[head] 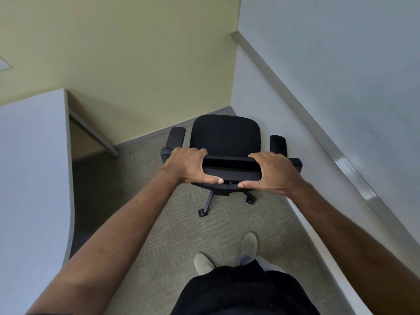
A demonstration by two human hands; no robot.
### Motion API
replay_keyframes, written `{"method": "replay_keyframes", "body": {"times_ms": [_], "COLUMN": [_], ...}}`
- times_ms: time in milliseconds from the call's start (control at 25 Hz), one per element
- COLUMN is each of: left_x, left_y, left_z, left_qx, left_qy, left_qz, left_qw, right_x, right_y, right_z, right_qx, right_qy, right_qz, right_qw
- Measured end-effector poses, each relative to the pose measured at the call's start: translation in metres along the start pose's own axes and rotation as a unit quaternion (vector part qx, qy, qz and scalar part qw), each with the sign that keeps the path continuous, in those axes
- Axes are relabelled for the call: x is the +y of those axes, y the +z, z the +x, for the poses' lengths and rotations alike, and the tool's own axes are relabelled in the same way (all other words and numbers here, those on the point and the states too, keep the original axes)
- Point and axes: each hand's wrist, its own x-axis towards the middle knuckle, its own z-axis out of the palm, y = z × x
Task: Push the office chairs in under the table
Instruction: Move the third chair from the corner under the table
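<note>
Black backrest top, gripped at both ends: the left hand [189,164] and right hand [270,172] have fingers [258,156] curled over its far edge and thumbs pressed on the near side. The chair [225,135] stands on carpet [159,214] in the room's corner, between a table [34,167] at left and another table [302,155] along the right wall, under neither.

From my feed, the chair [225,137] shows only two casters; its other legs sit under the seat. The backrest top is partly covered by both hands. The table [29,169] runs off frame at 9 o'clock, both forearms at 6.
</note>
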Motion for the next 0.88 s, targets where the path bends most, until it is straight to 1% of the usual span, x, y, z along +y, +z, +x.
{"method": "replay_keyframes", "body": {"times_ms": [120,320,520,680,720,880], "left_x": [-0.018,-0.038,-0.059,-0.076,-0.079,-0.096], "left_y": [0.003,0.005,0.014,0.022,0.024,0.032], "left_z": [-0.005,-0.020,-0.043,-0.066,-0.073,-0.100], "left_qx": [0.019,0.022,0.041,0.058,0.061,0.080], "left_qy": [-0.001,0.000,-0.028,-0.070,-0.081,-0.123], "left_qz": [0.000,-0.001,-0.006,0.002,0.003,-0.009], "left_qw": [1.000,1.000,0.999,0.996,0.995,0.989], "right_x": [-0.017,-0.042,-0.065,-0.085,-0.090,-0.110], "right_y": [0.005,0.006,0.005,0.005,0.005,0.001], "right_z": [0.008,0.014,0.033,0.052,0.056,0.077], "right_qx": [0.018,0.049,0.027,0.007,0.007,0.021], "right_qy": [-0.002,-0.028,-0.050,-0.084,-0.092,-0.102], "right_qz": [-0.013,-0.017,-0.026,-0.039,-0.032,0.054], "right_qw": [1.000,0.998,0.998,0.996,0.995,0.993]}}
